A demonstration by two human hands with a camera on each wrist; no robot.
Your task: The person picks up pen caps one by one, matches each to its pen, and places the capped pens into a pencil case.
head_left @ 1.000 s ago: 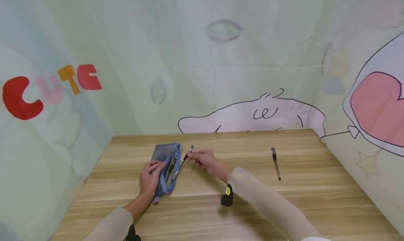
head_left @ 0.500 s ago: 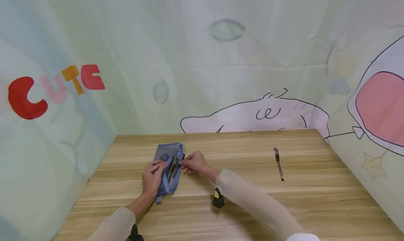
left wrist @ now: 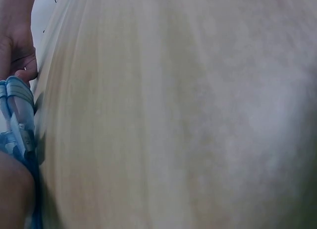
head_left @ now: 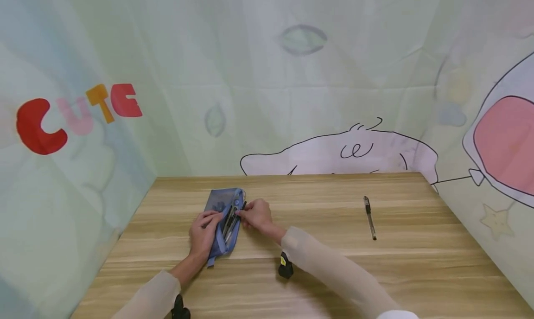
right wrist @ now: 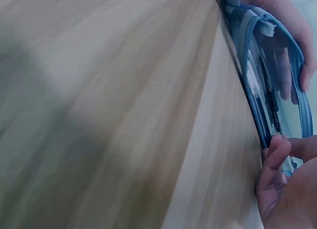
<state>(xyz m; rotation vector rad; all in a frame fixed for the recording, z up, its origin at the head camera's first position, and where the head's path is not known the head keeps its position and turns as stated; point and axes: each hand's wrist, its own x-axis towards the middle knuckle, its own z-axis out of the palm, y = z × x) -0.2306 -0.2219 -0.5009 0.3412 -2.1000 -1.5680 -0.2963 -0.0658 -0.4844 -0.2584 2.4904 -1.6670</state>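
A blue see-through zip pencil case (head_left: 218,199) lies on the table at the left, its zip side spread apart, with pens (head_left: 229,224) inside. My left hand (head_left: 204,231) grips the case's near-left side, thumb at the edge of the opening. At the opening's right edge, my right hand (head_left: 257,214) pinches a pen whose body is mostly hidden by the fingers and the case. In the right wrist view, thumb and fingertip meet at the dark pen (right wrist: 272,108) within the mesh. The left wrist view catches only part of the case (left wrist: 21,105).
Another black-capped clear pen (head_left: 369,218) lies on the right part of the wooden table (head_left: 317,198). A printed cloth backdrop (head_left: 267,101) stands behind and along both sides. Dark wrist devices (head_left: 285,265) hang beneath the sleeves.
The right hand has moved left and down to the case, bringing the pen from beside the opening into it. My left hand keeps its hold on the case.
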